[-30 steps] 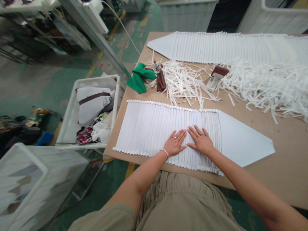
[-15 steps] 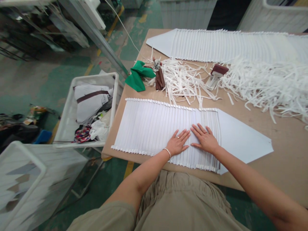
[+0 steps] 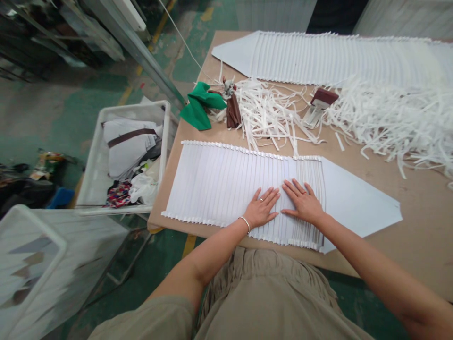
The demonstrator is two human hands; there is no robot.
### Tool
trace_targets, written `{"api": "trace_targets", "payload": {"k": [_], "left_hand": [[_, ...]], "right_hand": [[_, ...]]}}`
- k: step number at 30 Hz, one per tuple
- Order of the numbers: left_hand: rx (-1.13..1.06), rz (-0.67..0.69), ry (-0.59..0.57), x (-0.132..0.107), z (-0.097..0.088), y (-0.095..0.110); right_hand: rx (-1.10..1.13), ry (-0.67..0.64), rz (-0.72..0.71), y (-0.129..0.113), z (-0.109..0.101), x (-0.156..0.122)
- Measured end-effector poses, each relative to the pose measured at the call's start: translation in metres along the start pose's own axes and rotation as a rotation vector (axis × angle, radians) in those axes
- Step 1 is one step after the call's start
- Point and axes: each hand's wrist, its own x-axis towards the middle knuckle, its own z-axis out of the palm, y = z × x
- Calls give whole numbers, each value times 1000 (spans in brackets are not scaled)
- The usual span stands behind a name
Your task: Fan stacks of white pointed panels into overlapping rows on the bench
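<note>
Overlapping white sheets (image 3: pixel 219 184) lie in a fanned row on the brown table, their edges forming narrow parallel steps. My left hand (image 3: pixel 261 208) rests flat on the row, palm down with fingers spread. Just to its right, my right hand (image 3: pixel 303 202) presses flat where the steps run closer together; its fingers are spread too. A small gap separates the two hands, and neither grips anything. At the right, the row ends in a plain white pointed sheet (image 3: pixel 357 200). What lies beneath the palms is hidden.
A second fanned row (image 3: pixel 318 59) spans the table's back. Between the rows lie heaps of white strips (image 3: pixel 392 123), a brown-topped stamp-like block (image 3: pixel 323 97) and green cloth (image 3: pixel 201 106). A white bin (image 3: pixel 163 156) with papers and rags stands by the table's left edge.
The view has shifted slightly, so the table's contents sit a little higher in the picture. Both hands stay in nearly the same place on the sheets.
</note>
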Motion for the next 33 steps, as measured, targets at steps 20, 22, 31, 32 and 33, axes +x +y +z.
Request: {"api": "trace_targets", "payload": {"k": [20,22,31,32,33], "left_hand": [[0,68,23,23,-1,19],[3,78,15,29,1,23],[6,78,6,32,9,23],[6,77,7,33,9,23],[6,77,7,33,9,23]], "right_hand": [[-5,-45,134,32,-15,-19],[4,-71,145,41,-19,-18],[31,-206,131,63,-23,-6],[35,-204,126,63,-23,-6],[37,-201,123,62,-23,-6]]}}
